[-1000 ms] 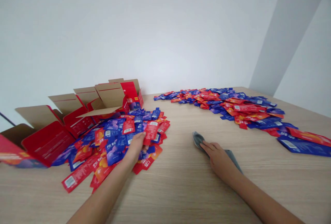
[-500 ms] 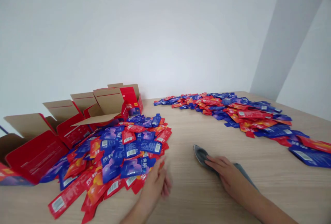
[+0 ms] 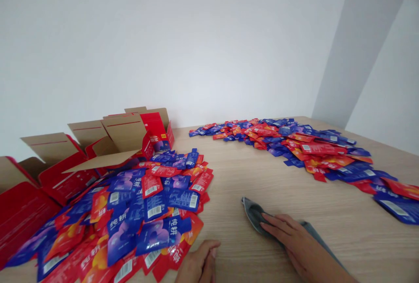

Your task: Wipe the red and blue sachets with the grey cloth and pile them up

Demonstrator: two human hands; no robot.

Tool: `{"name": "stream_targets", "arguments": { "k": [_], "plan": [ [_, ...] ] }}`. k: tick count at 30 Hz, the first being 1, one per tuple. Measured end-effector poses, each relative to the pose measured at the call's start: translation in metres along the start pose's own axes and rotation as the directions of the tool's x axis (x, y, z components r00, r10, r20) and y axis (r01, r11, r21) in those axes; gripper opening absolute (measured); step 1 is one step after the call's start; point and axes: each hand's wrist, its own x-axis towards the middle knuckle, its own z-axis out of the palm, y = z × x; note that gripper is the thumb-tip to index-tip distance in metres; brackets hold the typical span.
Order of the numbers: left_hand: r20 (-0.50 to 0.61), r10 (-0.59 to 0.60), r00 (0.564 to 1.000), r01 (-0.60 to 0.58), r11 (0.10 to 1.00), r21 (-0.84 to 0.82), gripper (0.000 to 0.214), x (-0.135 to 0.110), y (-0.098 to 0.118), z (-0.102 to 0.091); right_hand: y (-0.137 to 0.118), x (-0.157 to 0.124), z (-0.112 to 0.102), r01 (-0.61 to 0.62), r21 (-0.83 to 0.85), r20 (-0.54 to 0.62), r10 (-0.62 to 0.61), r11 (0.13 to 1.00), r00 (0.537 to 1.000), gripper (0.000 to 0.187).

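Note:
A folded grey cloth [image 3: 253, 215] lies on the wooden table under my right hand [image 3: 290, 237]. The fingers of that hand are pressed together over the cloth, holding it against the surface; part of the cloth trails out behind the wrist. At the bottom edge, my left hand [image 3: 198, 262] is closed, its fingers curled in with nothing showing in them. It is beside the near right edge of a heap of red and blue sachets [image 3: 153, 204]. The lower part of this hand is cut off by the frame.
Several open red cartons [image 3: 126, 137] with brown flaps line the left side behind the sachet heap. A long band of more red and blue sachets [image 3: 304, 143] curves along the back and right of the table [image 3: 225, 169]. A white wall [image 3: 209, 47] rises behind.
My left hand has drawn back toward the near edge, and its fingers have closed. My right hand and the cloth sit slightly lower in view. The view has shifted a little.

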Motion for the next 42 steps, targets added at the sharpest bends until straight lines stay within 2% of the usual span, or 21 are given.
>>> {"name": "stream_targets", "arguments": {
  "k": [5,11,16,22,28,30,32,34,36,37,39,41,42],
  "plan": [
    [0.030,0.026,0.999,-0.024,0.999,-0.039,0.058,-0.005,0.010,-0.003,-0.010,0.002,-0.005,-0.050,0.024,0.007,0.050,0.998,0.999,0.059],
    [0.004,0.054,0.999,-0.054,0.994,-0.096,0.054,-0.003,0.014,-0.003,-0.017,0.005,-0.013,-0.054,0.039,0.016,0.054,0.998,0.998,0.056],
    [-0.019,0.008,1.000,-0.012,0.984,-0.178,0.054,0.004,0.014,-0.002,-0.020,0.006,-0.016,0.048,0.138,-0.010,-0.047,0.989,0.999,0.058],
    [-0.053,-0.012,0.999,-0.004,0.957,-0.290,0.051,0.012,0.016,-0.005,-0.039,0.006,-0.017,0.190,0.308,-0.017,-0.195,0.932,0.981,0.058],
    [-0.084,-0.020,0.996,-0.006,0.957,-0.290,0.047,0.014,0.014,-0.005,-0.036,0.010,-0.014,0.247,0.336,-0.096,-0.228,0.909,0.969,0.055],
    [-0.138,0.008,0.990,-0.038,0.975,-0.220,0.046,0.013,0.015,-0.006,-0.037,0.011,-0.013,0.259,0.325,-0.103,-0.239,0.909,0.966,0.055],
    [-0.292,0.119,0.949,-0.141,0.988,-0.057,0.044,0.010,0.018,-0.008,-0.048,0.014,-0.010,0.288,0.312,-0.119,-0.264,0.905,0.957,0.055],
    [-0.453,0.285,0.845,-0.246,0.959,0.144,0.039,0.004,0.022,-0.008,-0.073,0.020,-0.004,0.342,0.299,-0.145,-0.312,0.891,0.939,0.056],
    [-0.507,0.426,0.750,-0.317,0.903,0.290,0.031,-0.006,0.024,-0.006,-0.107,0.029,0.003,0.399,0.282,-0.173,-0.363,0.873,0.916,0.057],
    [-0.494,0.475,0.729,-0.344,0.877,0.336,0.028,-0.013,0.024,-0.004,-0.124,0.033,0.006,0.397,0.273,-0.187,-0.356,0.876,0.916,0.057],
    [-0.423,0.538,0.729,-0.379,0.832,0.406,0.030,-0.028,0.023,0.001,-0.149,0.037,0.008,0.370,0.251,-0.236,-0.314,0.895,0.920,0.051],
    [-0.288,0.574,0.766,-0.399,0.777,0.487,0.038,-0.045,0.021,0.002,-0.157,0.031,0.005,0.324,0.230,-0.289,-0.253,0.918,0.923,0.049],
    [-0.182,0.580,0.794,-0.415,0.735,0.536,0.043,-0.053,0.020,0.001,-0.153,0.023,0.002,0.302,0.221,-0.310,-0.226,0.927,0.923,0.049]
  ]
}}
